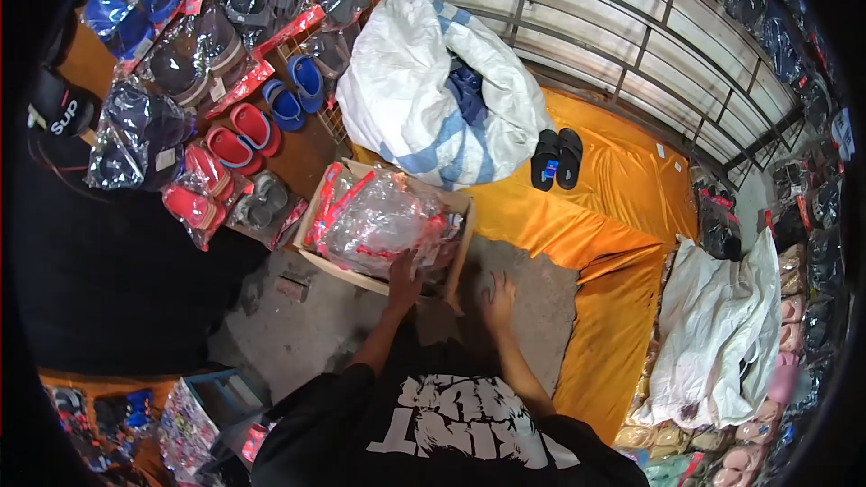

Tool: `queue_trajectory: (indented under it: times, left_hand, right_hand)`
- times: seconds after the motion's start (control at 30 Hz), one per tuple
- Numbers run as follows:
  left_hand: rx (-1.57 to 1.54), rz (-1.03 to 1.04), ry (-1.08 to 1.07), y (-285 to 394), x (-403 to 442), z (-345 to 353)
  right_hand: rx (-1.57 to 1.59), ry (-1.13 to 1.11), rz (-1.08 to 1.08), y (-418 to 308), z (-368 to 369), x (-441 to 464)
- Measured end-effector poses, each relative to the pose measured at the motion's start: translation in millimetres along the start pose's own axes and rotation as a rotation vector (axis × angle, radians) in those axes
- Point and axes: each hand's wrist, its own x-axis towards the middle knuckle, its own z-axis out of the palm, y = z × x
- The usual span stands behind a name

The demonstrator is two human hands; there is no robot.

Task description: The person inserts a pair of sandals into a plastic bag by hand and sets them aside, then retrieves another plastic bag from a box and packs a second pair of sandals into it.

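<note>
A cardboard box (pixel 336 268) full of clear plastic bags (pixel 383 216) with red strips stands on the floor in front of me. My left hand (pixel 405 281) reaches over its near edge, fingers stretched out against the crumpled plastic; whether the fingertips pinch any of it is hard to see. To the right of the box, my right hand (pixel 499 304) hovers above the grey floor, fingers apart and holding nothing. Black sandals (pixel 557 160) with a blue tag lie on the orange cloth (pixel 622 189) farther right.
A large white and blue sack (pixel 397 81) with dark contents stands behind the box. Wrapped footwear (pixel 180 63) covers the left display, with red clogs (pixel 242 140) near its edge. At right lie a white sack (pixel 713 334) and more packed shoes. A metal railing (pixel 631 45) runs behind.
</note>
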Motion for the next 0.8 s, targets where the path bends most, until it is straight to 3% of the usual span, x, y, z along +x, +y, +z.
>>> queue_trajectory:
  times: [0.1,0.2,0.33,0.4,0.47,0.53,0.57,0.6,0.73,0.8]
  left_hand:
    - [0.103,-0.148,-0.210,-66.0,13.7,-26.8]
    - [0.094,-0.148,-0.346,-107.1,17.8,-50.4]
    - [0.141,-0.089,-0.428,-159.2,16.1,-45.8]
    - [0.030,-0.073,-0.406,-182.9,16.8,-32.5]
    - [0.087,-0.071,-0.438,-175.1,32.0,-31.7]
    - [-0.008,0.007,-0.600,-192.9,42.5,-13.9]
    - [-0.546,-0.148,-0.688,-201.7,50.2,-2.3]
    - [-0.549,-0.144,-0.686,-207.6,53.6,3.5]
    - [-0.313,-0.219,-0.632,-200.9,75.4,13.7]
    - [0.385,0.016,-0.603,-199.2,69.0,19.0]
  right_hand:
    - [-0.025,-0.043,-0.026,-45.3,44.8,17.0]
    - [-0.015,-0.086,-0.066,-75.8,80.3,25.4]
    - [-0.030,-0.179,0.008,-100.5,123.6,27.8]
    - [-0.183,-0.249,-0.024,-95.9,150.6,31.3]
    - [-0.247,-0.299,-0.028,-90.7,171.3,37.3]
    - [-0.365,-0.376,-0.056,-87.8,189.2,52.2]
    - [-0.357,-0.402,-0.036,-86.7,197.0,55.9]
    - [-0.361,-0.398,-0.038,-84.5,204.2,57.7]
    - [-0.424,-0.414,0.017,-77.2,226.8,62.7]
    - [-0.454,-0.387,0.024,-67.9,240.3,61.8]
